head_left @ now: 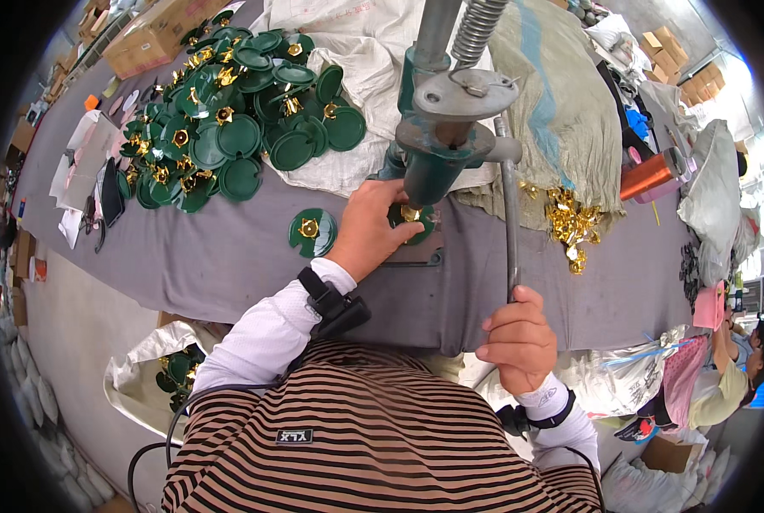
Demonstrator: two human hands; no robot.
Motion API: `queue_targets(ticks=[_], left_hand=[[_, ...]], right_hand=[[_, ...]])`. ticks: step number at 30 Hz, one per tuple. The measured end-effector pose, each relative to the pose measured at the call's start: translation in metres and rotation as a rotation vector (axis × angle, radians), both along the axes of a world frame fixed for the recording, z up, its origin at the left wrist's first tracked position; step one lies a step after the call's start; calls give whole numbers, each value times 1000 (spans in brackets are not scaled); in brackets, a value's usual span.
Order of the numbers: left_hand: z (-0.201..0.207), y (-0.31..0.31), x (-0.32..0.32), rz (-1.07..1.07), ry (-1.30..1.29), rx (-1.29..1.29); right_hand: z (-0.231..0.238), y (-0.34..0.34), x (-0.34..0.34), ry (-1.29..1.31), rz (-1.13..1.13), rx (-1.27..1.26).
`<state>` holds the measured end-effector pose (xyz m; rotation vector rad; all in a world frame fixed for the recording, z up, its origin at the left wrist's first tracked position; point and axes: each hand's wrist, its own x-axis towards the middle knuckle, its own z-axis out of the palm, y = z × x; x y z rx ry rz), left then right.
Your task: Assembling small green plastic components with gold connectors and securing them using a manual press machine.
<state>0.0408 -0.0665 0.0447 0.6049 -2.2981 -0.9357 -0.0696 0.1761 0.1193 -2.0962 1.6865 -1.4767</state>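
A dark green hand press stands on the grey cloth in front of me, its spring and shaft rising out of the top of the view. Beneath its head, my left hand holds a green disc between thumb and fingers, partly hidden. A gold flower-shaped piece sits on that disc under the ram. My right hand is wrapped round the lower end of the press's metal lever. Just left of my left hand lies another green disc with a gold flower at its middle.
Many green discs, several with gold flowers, are heaped at the far left near a cardboard box. Loose gold pieces lie right of the lever, beside a woven sack and an orange roll. Another person is at far right.
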Motion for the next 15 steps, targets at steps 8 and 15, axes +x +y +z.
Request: queue_targets(ticks=[8,15], left_hand=[[-10,2,2,84,111,73],[-16,-15,40,20,278,580]], right_hand=[[131,-102,-48,-500,376,-419],[153,-242,-200,-1323,623,-77]])
